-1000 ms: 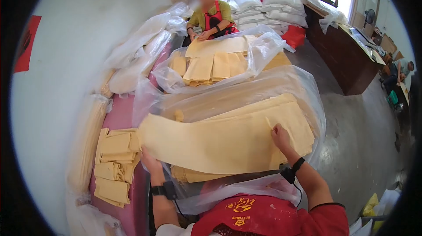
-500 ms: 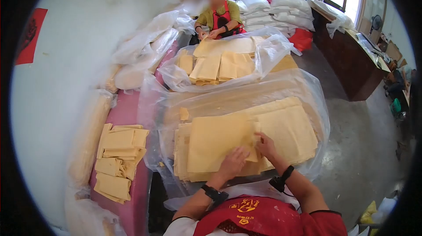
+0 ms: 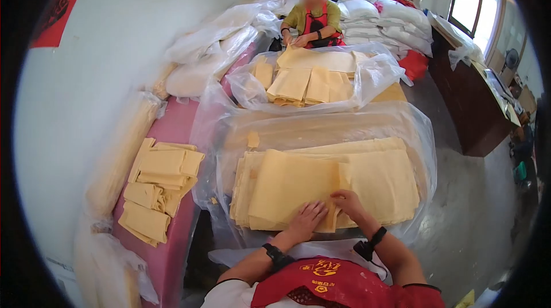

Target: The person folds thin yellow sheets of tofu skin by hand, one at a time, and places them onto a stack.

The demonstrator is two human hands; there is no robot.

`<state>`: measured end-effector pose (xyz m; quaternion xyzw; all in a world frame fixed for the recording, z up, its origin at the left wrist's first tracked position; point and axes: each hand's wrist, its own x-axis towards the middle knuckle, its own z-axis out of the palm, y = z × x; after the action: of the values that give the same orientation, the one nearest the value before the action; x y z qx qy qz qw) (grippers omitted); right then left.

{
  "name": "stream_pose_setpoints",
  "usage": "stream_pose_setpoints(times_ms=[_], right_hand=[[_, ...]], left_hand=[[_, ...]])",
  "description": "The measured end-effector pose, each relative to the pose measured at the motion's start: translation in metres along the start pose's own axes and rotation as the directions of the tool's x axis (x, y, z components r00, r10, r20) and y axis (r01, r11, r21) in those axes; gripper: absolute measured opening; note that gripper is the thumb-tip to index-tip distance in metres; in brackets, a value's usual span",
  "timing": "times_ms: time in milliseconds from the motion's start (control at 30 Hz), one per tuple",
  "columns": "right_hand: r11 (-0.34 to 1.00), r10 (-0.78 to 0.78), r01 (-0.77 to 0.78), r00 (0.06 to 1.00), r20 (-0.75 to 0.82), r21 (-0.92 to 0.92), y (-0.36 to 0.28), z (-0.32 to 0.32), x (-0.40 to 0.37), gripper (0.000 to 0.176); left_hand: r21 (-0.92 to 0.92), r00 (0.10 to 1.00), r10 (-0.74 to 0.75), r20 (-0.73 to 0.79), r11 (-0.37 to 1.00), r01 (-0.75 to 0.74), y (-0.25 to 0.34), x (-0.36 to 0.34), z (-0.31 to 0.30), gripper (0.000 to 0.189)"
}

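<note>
A yellowish sheet (image 3: 291, 184) lies on a stack of similar sheets (image 3: 381, 179), its right part folded over into a narrow strip. My left hand (image 3: 309, 218) rests flat on the sheet's lower right part with its fingers spread. Just to the right, my right hand (image 3: 348, 203) has its fingers pressed together on the edge of the folded strip. Clear plastic lies under and around the stack. A small torn piece (image 3: 253, 139) sits on the plastic at the stack's upper left.
Folded sheets (image 3: 162, 164) lie on a pink surface (image 3: 172, 119) at the left. Across the table, a co-worker (image 3: 314, 18) handles sheets beside folded bundles (image 3: 290, 84) on plastic. White sacks (image 3: 381, 21) are piled behind, and a dark desk (image 3: 468, 104) stands at the right.
The view has shifted. The sheet's right part now shows as a folded strip, and my right hand has moved down along it. My left hand is flatter, beside the fold.
</note>
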<state>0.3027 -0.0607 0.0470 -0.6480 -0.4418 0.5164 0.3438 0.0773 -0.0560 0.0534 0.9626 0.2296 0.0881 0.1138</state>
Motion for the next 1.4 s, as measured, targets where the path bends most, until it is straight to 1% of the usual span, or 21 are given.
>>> stream_pose_setpoints(times_ms=[33,133,300,333,367,400,433,467,600,733,800,833,867,900,933,1000,1067,1100,1167,1267,1400], right_hand=[[0.953,0.127,-0.112,0.991,-0.036,0.282,0.006,0.002,-0.005,0.028],[0.853,0.170,-0.120,0.984,-0.054,0.509,0.010,0.003,-0.039,0.027],[0.896,0.109,-0.165,0.982,0.157,0.412,-0.058,0.030,-0.070,0.036],[0.934,-0.054,-0.015,0.982,0.182,0.357,-0.080,0.035,-0.066,0.041],[0.942,-0.213,0.141,0.952,0.219,0.304,-0.093,0.038,-0.061,0.045],[0.943,-0.212,0.138,0.950,0.230,0.302,-0.096,0.040,-0.051,0.045],[0.852,-0.444,0.487,0.866,0.229,-0.191,-0.092,0.043,-0.036,0.053],[0.438,-0.609,0.667,0.713,0.347,-0.602,-0.085,0.048,-0.023,0.061],[0.087,-0.546,0.664,0.655,0.522,-0.743,-0.040,0.051,0.012,0.075],[-0.002,-0.609,0.658,0.597,0.523,-0.753,-0.028,0.047,0.020,0.067],[-0.029,-0.607,0.642,0.598,0.523,-0.767,-0.025,0.047,0.018,0.062],[-0.122,-0.609,0.610,0.577,0.545,-0.783,-0.024,0.047,0.017,0.056],[-0.216,-0.608,0.572,0.555,0.568,-0.791,-0.023,0.047,0.017,0.051],[-0.215,-0.611,0.568,0.556,0.563,-0.795,-0.021,0.046,0.018,0.051],[-0.207,-0.616,0.590,0.541,0.572,-0.780,-0.019,0.045,0.018,0.044],[-0.206,-0.627,0.608,0.519,0.581,-0.766,-0.020,0.040,0.012,0.037],[0.096,-0.248,0.735,0.671,0.699,-0.672,-0.033,0.033,-0.008,0.023],[0.088,-0.262,0.728,0.676,0.689,-0.680,-0.042,0.026,-0.015,0.023],[0.329,-0.186,0.621,0.781,0.596,-0.712,-0.053,0.011,-0.026,0.025],[0.496,-0.466,0.612,0.786,0.406,-0.616,-0.029,-0.005,0.003,0.027],[0.498,-0.483,0.426,0.860,0.166,-0.755,-0.022,0.014,0.035,0.027]], left_hand=[[0.013,0.997,0.011,-0.078,1.000,-0.010,-0.002,-0.003,0.006,0.078],[-0.106,0.978,-0.010,-0.208,0.994,-0.012,-0.002,-0.020,-0.006,0.066],[-0.498,0.923,-0.194,-0.333,0.867,0.003,-0.013,-0.062,-0.004,0.046],[-0.722,0.801,-0.565,-0.198,0.637,0.271,-0.014,-0.066,-0.001,0.039],[-0.852,0.564,-0.826,0.025,0.278,0.444,-0.014,-0.071,0.002,0.034],[-0.853,0.554,-0.832,0.025,0.272,0.446,-0.021,-0.072,0.010,0.034],[-0.967,0.467,-0.879,0.095,0.031,0.254,-0.030,-0.072,0.017,0.034],[-0.980,0.394,-0.900,0.187,-0.197,0.015,-0.035,-0.073,0.024,0.035],[-0.942,0.388,-0.875,0.288,-0.332,-0.051,-0.053,-0.072,0.023,0.036],[-0.957,0.400,-0.895,0.195,-0.264,-0.124,-0.053,-0.074,0.027,0.039],[-0.861,0.234,-0.872,-0.431,0.475,0.182,-0.056,-0.077,0.027,0.050],[-0.860,0.242,-0.869,-0.432,0.478,0.181,-0.047,-0.077,0.004,0.050],[-0.487,0.420,-0.659,-0.623,0.748,0.452,-0.027,-0.075,-0.038,0.054],[0.030,0.641,-0.410,-0.648,0.828,0.560,-0.017,-0.076,-0.062,0.058],[0.031,0.641,-0.407,-0.651,0.830,0.558,-0.019,-0.079,-0.059,0.058],[0.076,0.914,-0.247,-0.321,0.955,0.285,-0.025,-0.090,-0.038,0.045],[-0.325,0.903,-0.382,-0.197,0.894,0.307,-0.044,-0.104,-0.006,0.028],[-0.314,0.906,-0.368,-0.207,0.903,0.295,-0.052,-0.107,-0.009,0.028],[-0.550,0.902,-0.403,0.154,0.723,0.417,-0.067,-0.112,-0.015,0.021],[-0.536,0.873,-0.471,0.128,0.708,0.461,-0.086,-0.102,-0.023,0.023],[-0.385,0.737,-0.663,0.131,0.651,0.654,-0.087,-0.078,-0.030,0.022]])
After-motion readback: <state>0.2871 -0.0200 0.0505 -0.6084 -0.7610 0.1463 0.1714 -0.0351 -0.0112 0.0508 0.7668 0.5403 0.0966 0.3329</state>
